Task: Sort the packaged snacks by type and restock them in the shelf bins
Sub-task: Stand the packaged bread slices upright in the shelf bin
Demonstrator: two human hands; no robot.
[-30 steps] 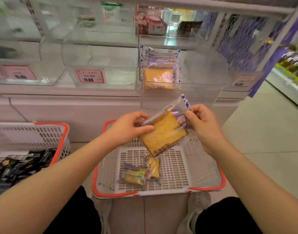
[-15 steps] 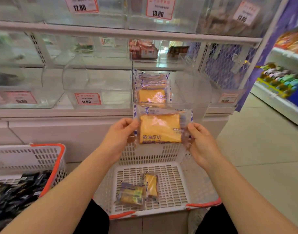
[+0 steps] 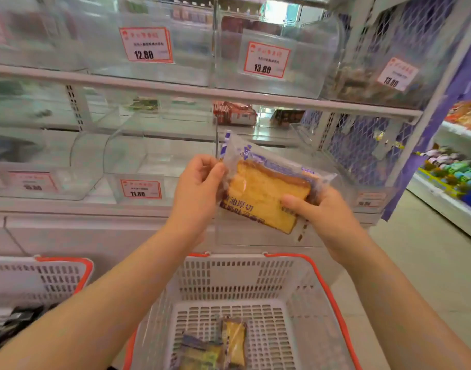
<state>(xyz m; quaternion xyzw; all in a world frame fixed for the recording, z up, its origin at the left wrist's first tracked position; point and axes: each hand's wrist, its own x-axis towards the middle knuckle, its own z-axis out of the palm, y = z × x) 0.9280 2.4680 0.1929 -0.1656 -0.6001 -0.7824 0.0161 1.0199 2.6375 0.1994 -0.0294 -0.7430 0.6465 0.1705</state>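
Observation:
A clear packet of yellow sliced cake (image 3: pixel 263 193) with blue print is held up in front of the lower shelf's clear bin (image 3: pixel 333 166). My left hand (image 3: pixel 198 188) pinches its left edge. My right hand (image 3: pixel 322 212) grips its lower right corner, thumb on the front. The packet is tilted, its top left corner raised. Below, a white basket with an orange rim (image 3: pixel 325 287) holds two small yellow snack packets (image 3: pixel 218 345). The bin's contents are hidden behind the packet.
A second white basket (image 3: pixel 42 276) at the left holds dark packets (image 3: pixel 12 324). Clear bins with red price tags (image 3: pixel 146 45) line both shelves. A purple mesh panel (image 3: pixel 362 148) closes the shelf's right end. Another shelf of goods (image 3: pixel 453 172) stands across the aisle.
Both hands have lifted the cake packet from above the basket up to the lower shelf's bin and tilted it. My head has tipped upward, bringing the upper shelf into view.

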